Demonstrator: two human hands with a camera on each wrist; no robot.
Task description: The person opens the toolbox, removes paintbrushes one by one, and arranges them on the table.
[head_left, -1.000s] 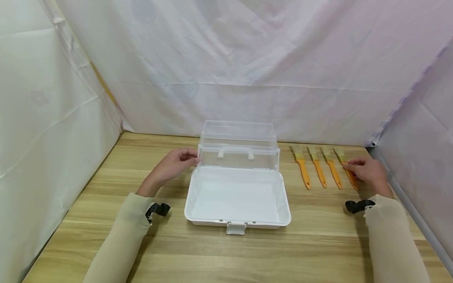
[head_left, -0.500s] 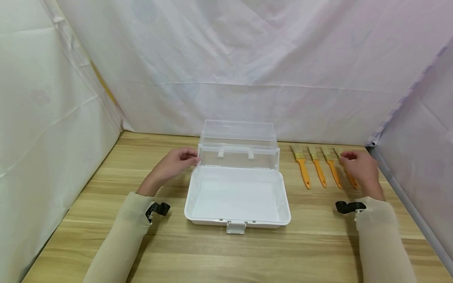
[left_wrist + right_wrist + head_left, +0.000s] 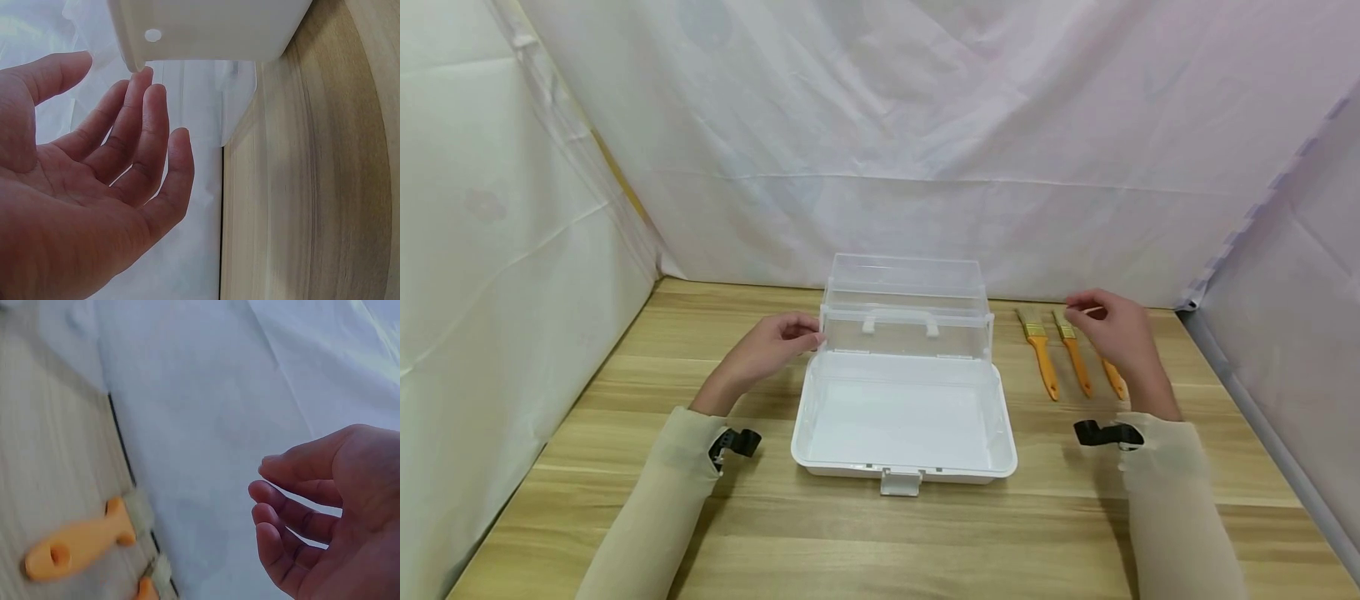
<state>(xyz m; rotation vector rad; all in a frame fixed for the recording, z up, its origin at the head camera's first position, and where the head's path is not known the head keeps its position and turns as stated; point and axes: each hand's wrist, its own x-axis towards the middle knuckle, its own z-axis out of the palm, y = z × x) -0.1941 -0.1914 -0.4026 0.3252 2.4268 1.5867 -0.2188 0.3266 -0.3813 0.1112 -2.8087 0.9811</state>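
Observation:
A white plastic box (image 3: 895,479) with a clear lid (image 3: 906,287) raised at its back stands on the table. My left hand (image 3: 767,346) is beside the lid's left edge, fingers loosely bent and holding nothing. In the left wrist view its fingertips are at the box's lower edge; whether they touch cannot be told. My right hand (image 3: 1116,329) hovers over the row of paintbrushes with nothing in its fingers. Two orange-handled paintbrushes, the left one (image 3: 1043,362) and the one beside it (image 3: 1077,362), show whole. A third paintbrush (image 3: 1114,379) is partly covered; the rightmost is hidden behind the hand.
The wood-grain table (image 3: 775,533) reaches a white cloth (image 3: 910,125) hung along the back, with cloth at both sides as well. A clear latch (image 3: 900,483) hangs at the box's front.
My right hand has left the rightmost paintbrush and moved left and a little up, over the other brushes. That brush was in view and is now covered. My left hand and the box have not moved.

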